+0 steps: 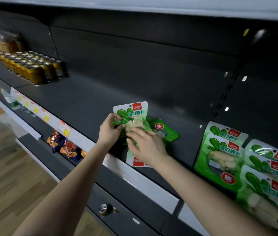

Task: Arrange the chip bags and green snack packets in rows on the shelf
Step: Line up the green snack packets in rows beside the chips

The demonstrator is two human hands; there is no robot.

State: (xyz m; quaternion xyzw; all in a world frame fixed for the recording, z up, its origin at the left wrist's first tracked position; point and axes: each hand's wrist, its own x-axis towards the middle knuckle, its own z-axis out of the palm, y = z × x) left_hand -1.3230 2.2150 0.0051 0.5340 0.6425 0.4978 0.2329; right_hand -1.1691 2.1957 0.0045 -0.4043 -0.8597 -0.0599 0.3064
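1. Here, at the far left, golden cans (32, 68) stand packed in a block on the shelf (100, 99), well apart from the work.
2. On the lower shelf (32, 147), at about 8 o'clock from the hands, dark chip bags (66, 148) lie flat side by side just behind the rail. Neither hand is near them.
3. The left hand (109, 130) pinches the lower left edge of an upright green packet (131, 113), thumb and fingertips closed on it. From that grip the packet rises toward 1 o'clock. Its long axis runs 12 to 6 and its printed face is turned to the camera.
4. The right hand (147, 148) lies over the loose heap just right of the left hand, its fingers reaching toward 10 o'clock at the upright packet's base. It is blurred and the thumb is hidden, so I cannot tell whether it grasps a packet or only rests on one.
5. A flat packet (138, 163) pokes out at 6 o'clock from under the right hand, its red logo toward the rail. A tilted packet (166, 132) lies at 2 o'clock from that hand, its long axis roughly 10 to 4.
6. At the far right, a row of green packets (220, 155) stands overlapped on the same shelf, at about 3 o'clock from the hands.
7. The coming move likely turns on this: the row lies to the right of the pinched packet, and the packet's 12-to-6 axis already matches it. The right hand is nearer the row, while the left has the sure hold.
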